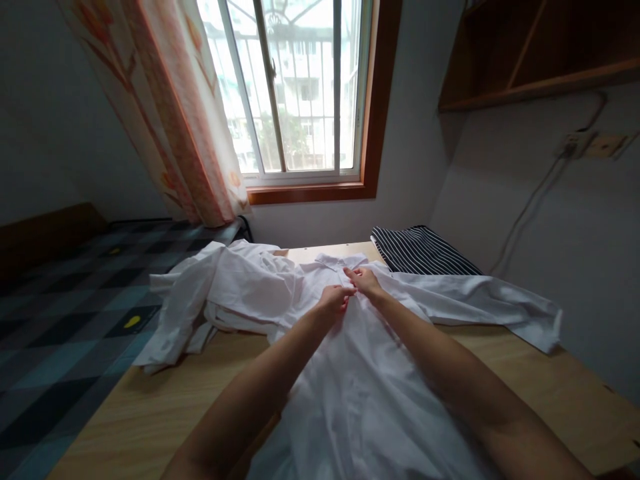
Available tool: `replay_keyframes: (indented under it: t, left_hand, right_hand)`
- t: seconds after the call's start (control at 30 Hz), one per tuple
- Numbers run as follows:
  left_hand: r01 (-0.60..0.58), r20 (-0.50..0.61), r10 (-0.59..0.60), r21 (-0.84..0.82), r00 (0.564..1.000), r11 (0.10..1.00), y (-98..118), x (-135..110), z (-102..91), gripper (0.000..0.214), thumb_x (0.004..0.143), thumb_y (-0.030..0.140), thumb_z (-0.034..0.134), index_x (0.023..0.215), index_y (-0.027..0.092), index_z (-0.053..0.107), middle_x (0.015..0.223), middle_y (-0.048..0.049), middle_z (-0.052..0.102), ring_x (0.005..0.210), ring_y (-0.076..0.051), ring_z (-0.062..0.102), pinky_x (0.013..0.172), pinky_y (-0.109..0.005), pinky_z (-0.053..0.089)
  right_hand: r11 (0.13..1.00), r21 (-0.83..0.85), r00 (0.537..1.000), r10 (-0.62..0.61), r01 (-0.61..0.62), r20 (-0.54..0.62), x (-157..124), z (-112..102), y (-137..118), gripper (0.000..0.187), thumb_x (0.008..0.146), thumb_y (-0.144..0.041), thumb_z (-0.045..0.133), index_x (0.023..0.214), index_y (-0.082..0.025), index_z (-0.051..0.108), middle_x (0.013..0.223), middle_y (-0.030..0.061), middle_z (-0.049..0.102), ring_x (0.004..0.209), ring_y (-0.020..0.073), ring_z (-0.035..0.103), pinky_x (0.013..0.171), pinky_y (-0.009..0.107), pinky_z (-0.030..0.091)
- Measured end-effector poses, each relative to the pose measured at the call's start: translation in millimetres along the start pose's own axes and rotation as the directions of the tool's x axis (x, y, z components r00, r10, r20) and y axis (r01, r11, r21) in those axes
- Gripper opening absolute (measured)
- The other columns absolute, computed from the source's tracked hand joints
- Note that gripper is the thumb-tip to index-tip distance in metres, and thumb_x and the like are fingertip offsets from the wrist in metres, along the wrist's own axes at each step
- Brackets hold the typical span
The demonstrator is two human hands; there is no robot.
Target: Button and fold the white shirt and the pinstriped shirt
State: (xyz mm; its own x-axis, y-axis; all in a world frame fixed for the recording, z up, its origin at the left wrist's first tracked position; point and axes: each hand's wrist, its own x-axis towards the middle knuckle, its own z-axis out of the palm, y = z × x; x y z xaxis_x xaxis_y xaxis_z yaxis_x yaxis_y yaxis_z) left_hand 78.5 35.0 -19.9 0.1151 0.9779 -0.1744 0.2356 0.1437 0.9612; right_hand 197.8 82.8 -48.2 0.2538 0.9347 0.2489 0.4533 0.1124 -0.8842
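Note:
A white button-up shirt (360, 373) lies spread on a wooden table, its collar toward the window and its front facing up. One sleeve stretches out to the right. My left hand (338, 298) pinches the front placket a little below the collar. Just beyond it, my right hand (363, 279) is closed on the same placket, fingers near the collar. The two hands almost touch. Any button between the fingertips is too small to make out. Beside the shirt on the left is a crumpled heap of white garments (250, 280), partly meeting the shirt's left side.
A folded black-and-white striped cloth (425, 250) rests at the table's back right. The wooden table (210, 373) borders a bed with a dark checked cover (55, 333). Behind are a window (300, 100) and a patterned curtain (170, 113); a shelf (540, 83) hangs upper right.

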Motion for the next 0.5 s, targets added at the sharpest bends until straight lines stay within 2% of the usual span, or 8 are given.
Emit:
replay_keyframes:
  t: [0.1, 0.17, 0.23, 0.3, 0.33, 0.4, 0.47, 0.5]
  left_hand:
    - [0.000, 0.097, 0.014, -0.148, 0.995, 0.989, -2, -13, 9.9, 0.017, 0.070, 0.005, 0.059, 0.085, 0.013, 0.058, 0.062, 0.0012, 0.055, 0.048, -0.007, 0.050, 0.047, -0.019, 0.040]
    - [-0.019, 0.150, 0.050, -0.205, 0.987, 0.979, -7, -22, 14.3, 0.030, 0.065, 0.000, 0.054, 0.091, 0.012, 0.061, 0.059, 0.0030, 0.054, 0.042, -0.007, 0.046, 0.042, -0.018, 0.035]
    - [-0.026, 0.207, 0.059, -0.157, 0.977, 0.987, -13, -27, 15.4, 0.038, 0.065, 0.001, 0.052, 0.100, 0.013, 0.063, 0.051, 0.0062, 0.050, 0.036, -0.008, 0.042, 0.038, -0.019, 0.031]
    - [-0.064, 0.252, 0.076, -0.057, 0.965, 0.996, -17, -27, 12.5, 0.037, 0.068, 0.004, 0.052, 0.101, 0.014, 0.067, 0.047, 0.0064, 0.050, 0.036, -0.009, 0.042, 0.040, -0.021, 0.035]
    - [-0.116, 0.241, 0.114, -0.004, 0.964, 0.993, -18, -24, 9.4, 0.034, 0.069, 0.005, 0.053, 0.097, 0.015, 0.070, 0.049, 0.0044, 0.055, 0.040, -0.010, 0.047, 0.044, -0.022, 0.039]
    - [-0.247, 0.111, 0.235, 0.117, 0.966, 0.962, -14, -14, 0.7, 0.026, 0.071, 0.006, 0.055, 0.086, 0.016, 0.074, 0.064, -0.0010, 0.067, 0.054, -0.013, 0.058, 0.058, -0.025, 0.049]
    - [-0.322, -0.061, 0.349, 0.265, 0.935, 0.909, -6, 3, -9.1, 0.025, 0.073, 0.006, 0.055, 0.084, 0.017, 0.075, 0.082, -0.0043, 0.073, 0.071, -0.015, 0.064, 0.074, -0.027, 0.051]
    - [-0.327, -0.099, 0.380, 0.341, 0.920, 0.881, -1, 12, -13.3, 0.025, 0.074, 0.006, 0.056, 0.086, 0.017, 0.075, 0.088, -0.0053, 0.074, 0.077, -0.016, 0.065, 0.079, -0.028, 0.050]
  right_hand:
    - [0.983, -0.178, 0.993, 0.060, -0.041, 0.105, 9, 4, -4, 0.042, 0.066, -0.058, 0.070, 0.054, -0.020, 0.055, 0.046, -0.0010, 0.055, 0.047, 0.0150, 0.053, 0.052, 0.026, 0.042]
    - [0.967, -0.249, 0.989, 0.081, -0.047, 0.126, 15, 6, -5, 0.034, 0.058, -0.046, 0.078, 0.053, -0.021, 0.056, 0.043, -0.0027, 0.052, 0.048, 0.0161, 0.054, 0.054, 0.027, 0.041]
    - [0.966, -0.255, 0.991, 0.079, -0.049, 0.108, 19, 8, -2, 0.023, 0.054, -0.028, 0.078, 0.051, -0.021, 0.057, 0.041, -0.0042, 0.049, 0.050, 0.0167, 0.054, 0.056, 0.027, 0.041]
    - [0.973, -0.227, 0.994, 0.057, -0.035, 0.095, 20, 6, 5, 0.015, 0.056, -0.018, 0.071, 0.050, -0.020, 0.057, 0.042, -0.0039, 0.050, 0.052, 0.0166, 0.055, 0.058, 0.026, 0.041]
    - [0.979, -0.204, 0.995, 0.041, -0.021, 0.094, 20, 5, 9, 0.012, 0.058, -0.017, 0.068, 0.050, -0.019, 0.059, 0.044, -0.0032, 0.052, 0.054, 0.0164, 0.056, 0.058, 0.026, 0.041]
    - [0.989, -0.145, 0.996, 0.004, 0.009, 0.094, 19, 0, 19, 0.010, 0.064, -0.021, 0.063, 0.055, -0.018, 0.062, 0.051, -0.0014, 0.058, 0.056, 0.0158, 0.057, 0.058, 0.025, 0.041]
    - [0.996, -0.081, 0.996, -0.027, 0.034, 0.090, 16, -4, 27, 0.015, 0.070, -0.028, 0.059, 0.061, -0.016, 0.065, 0.058, 0.0004, 0.063, 0.057, 0.0155, 0.057, 0.057, 0.025, 0.042]
    - [0.998, -0.052, 0.996, -0.041, 0.045, 0.085, 15, -6, 30, 0.019, 0.072, -0.030, 0.057, 0.065, -0.015, 0.066, 0.061, 0.0013, 0.065, 0.059, 0.0156, 0.058, 0.058, 0.025, 0.043]
